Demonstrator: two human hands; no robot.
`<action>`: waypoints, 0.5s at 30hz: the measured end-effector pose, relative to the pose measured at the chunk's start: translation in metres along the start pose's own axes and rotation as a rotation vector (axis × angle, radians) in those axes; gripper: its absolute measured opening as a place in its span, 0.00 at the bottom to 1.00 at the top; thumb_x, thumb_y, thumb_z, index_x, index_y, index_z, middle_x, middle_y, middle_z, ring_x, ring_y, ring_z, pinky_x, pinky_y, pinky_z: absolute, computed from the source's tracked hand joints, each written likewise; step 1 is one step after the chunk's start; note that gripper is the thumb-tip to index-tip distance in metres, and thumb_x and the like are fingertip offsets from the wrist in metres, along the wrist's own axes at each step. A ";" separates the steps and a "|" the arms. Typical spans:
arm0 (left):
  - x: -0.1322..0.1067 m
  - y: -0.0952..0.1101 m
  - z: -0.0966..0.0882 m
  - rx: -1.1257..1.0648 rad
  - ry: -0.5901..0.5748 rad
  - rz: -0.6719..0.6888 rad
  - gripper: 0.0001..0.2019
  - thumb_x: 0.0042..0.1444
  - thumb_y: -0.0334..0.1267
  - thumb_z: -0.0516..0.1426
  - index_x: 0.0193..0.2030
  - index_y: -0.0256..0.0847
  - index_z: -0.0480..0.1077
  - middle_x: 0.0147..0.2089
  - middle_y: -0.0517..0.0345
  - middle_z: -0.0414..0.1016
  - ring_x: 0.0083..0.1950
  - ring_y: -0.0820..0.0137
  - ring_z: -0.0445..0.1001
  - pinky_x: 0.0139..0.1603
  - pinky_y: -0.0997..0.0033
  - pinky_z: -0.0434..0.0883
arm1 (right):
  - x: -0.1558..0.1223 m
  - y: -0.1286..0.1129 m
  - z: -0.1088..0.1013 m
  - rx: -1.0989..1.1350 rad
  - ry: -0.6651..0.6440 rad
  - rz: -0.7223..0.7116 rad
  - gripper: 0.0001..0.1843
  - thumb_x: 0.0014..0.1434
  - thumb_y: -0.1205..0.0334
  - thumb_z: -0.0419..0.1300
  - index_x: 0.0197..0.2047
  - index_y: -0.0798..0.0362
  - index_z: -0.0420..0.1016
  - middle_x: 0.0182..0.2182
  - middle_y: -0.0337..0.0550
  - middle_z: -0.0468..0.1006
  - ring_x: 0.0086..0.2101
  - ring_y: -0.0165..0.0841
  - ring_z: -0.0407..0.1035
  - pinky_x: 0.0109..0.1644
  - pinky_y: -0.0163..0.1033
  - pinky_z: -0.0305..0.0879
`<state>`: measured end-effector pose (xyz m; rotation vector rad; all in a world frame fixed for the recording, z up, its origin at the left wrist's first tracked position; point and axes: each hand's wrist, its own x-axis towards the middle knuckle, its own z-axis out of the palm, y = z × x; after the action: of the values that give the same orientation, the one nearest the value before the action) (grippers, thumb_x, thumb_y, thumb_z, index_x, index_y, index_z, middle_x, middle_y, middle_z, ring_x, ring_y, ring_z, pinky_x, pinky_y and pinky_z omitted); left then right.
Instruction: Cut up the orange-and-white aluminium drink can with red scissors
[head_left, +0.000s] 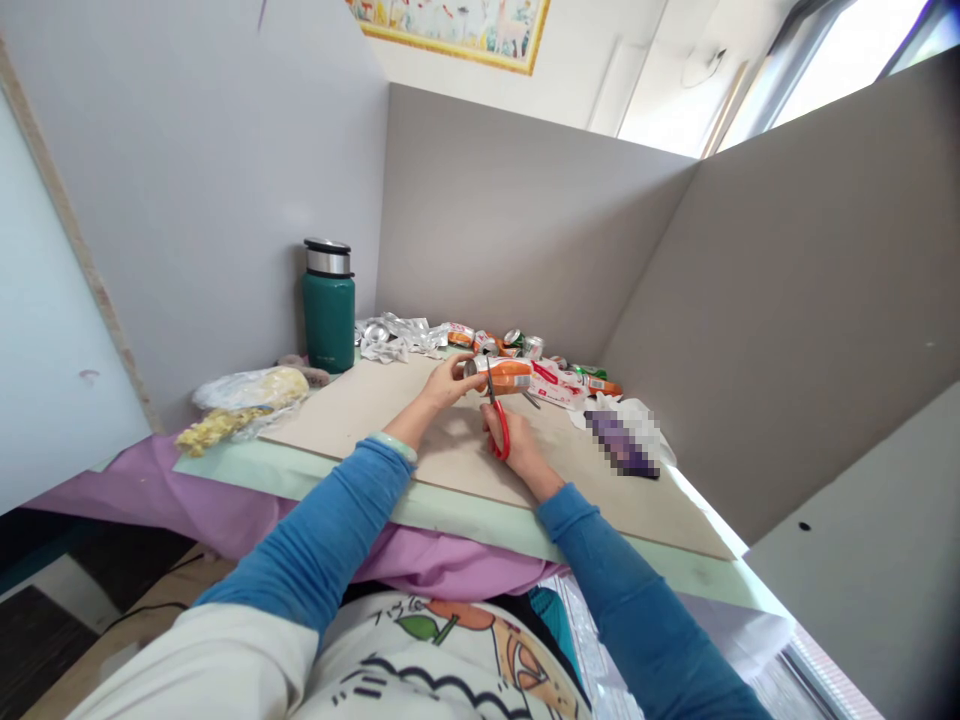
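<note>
My left hand (447,383) grips the silver end of an orange drink can (504,376) that lies on its side just above the brown board (375,405). My right hand (512,443) is closed round the red handles of a pair of scissors (496,415). The blades point up at the can near its silver end. Both sleeves are blue.
A green flask (328,308) stands at the back left. Several crushed cans and foil scraps (480,340) lie along the back wall. A plastic bag with yellow stuff (244,400) sits at the left. A blurred purple object (622,442) lies at the right. Grey partition walls enclose the desk.
</note>
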<state>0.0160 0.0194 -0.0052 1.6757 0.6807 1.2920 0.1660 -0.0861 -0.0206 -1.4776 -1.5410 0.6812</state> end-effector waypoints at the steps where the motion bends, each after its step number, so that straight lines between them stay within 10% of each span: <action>1: 0.000 0.000 0.000 0.000 0.000 0.004 0.33 0.50 0.48 0.69 0.60 0.36 0.69 0.33 0.57 0.78 0.38 0.64 0.79 0.34 0.70 0.69 | 0.000 0.001 0.000 0.000 0.002 -0.007 0.24 0.68 0.43 0.53 0.25 0.46 0.68 0.15 0.39 0.69 0.19 0.35 0.64 0.28 0.43 0.61; 15: -0.001 0.002 0.000 -0.008 -0.005 0.011 0.33 0.51 0.47 0.69 0.60 0.36 0.68 0.33 0.58 0.76 0.39 0.65 0.79 0.35 0.70 0.69 | 0.003 0.004 0.001 -0.064 0.018 -0.019 0.24 0.69 0.44 0.54 0.24 0.47 0.68 0.16 0.40 0.70 0.20 0.35 0.67 0.30 0.43 0.63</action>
<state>0.0159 0.0175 -0.0044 1.6779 0.6626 1.2965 0.1680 -0.0821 -0.0239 -1.5106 -1.5745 0.6112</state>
